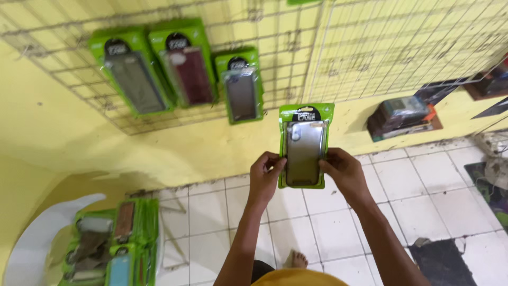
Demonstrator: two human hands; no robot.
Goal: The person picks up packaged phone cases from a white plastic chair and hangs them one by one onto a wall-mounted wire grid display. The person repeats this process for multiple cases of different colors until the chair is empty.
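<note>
I hold a green packet with a clear phone case (304,145) upright in front of a yellow wall. My left hand (264,176) grips its left edge and my right hand (344,170) grips its right edge. Both hands pinch the lower half of the packet. Its top sits just below the wire grid (296,47) on the wall.
Three green phone-case packets (180,66) hang on the wire grid at upper left. A white chair (32,249) at lower left carries a pile of similar packets (114,246). Stacked packets (402,117) lean by the wall at right. White floor tiles (328,228) and my foot (297,259) lie below.
</note>
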